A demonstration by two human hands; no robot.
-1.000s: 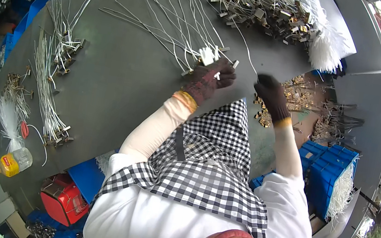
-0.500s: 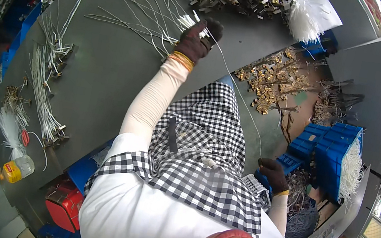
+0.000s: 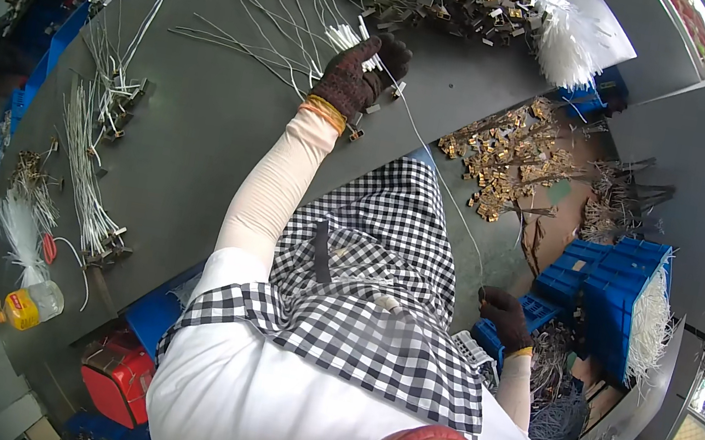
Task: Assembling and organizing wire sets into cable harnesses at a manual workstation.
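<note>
My left hand (image 3: pixel 360 74), in a dark knitted glove, reaches over the grey table. Its fingers are closed around a bundle of short white tubes (image 3: pixel 343 35). White wires (image 3: pixel 266 21) fan out from beside it across the tabletop, and a few small metal pieces (image 3: pixel 373 109) show next to the palm and wrist. One long thin wire (image 3: pixel 436 164) runs from this bundle down to my right hand (image 3: pixel 504 318), also gloved, low on the right beside the blue crates. That hand is closed in a pinch at the wire's far end; the fingertips are partly hidden.
A heap of wired metal parts (image 3: pixel 464 1) and white strands (image 3: pixel 568 46) lies at the table's far edge. More wire bundles (image 3: pixel 85 175) and a yellow-labelled bottle (image 3: pixel 31 304) are at left. Brass-coloured parts (image 3: pixel 503 157) and blue crates (image 3: pixel 611 291) stand at right; a red case (image 3: pixel 116 378) lower left.
My left hand has turned slightly and drawn a little toward me, showing small metal pieces beside it. My right hand stays low at right, still at the wire's end. The whole view has shifted slightly.
</note>
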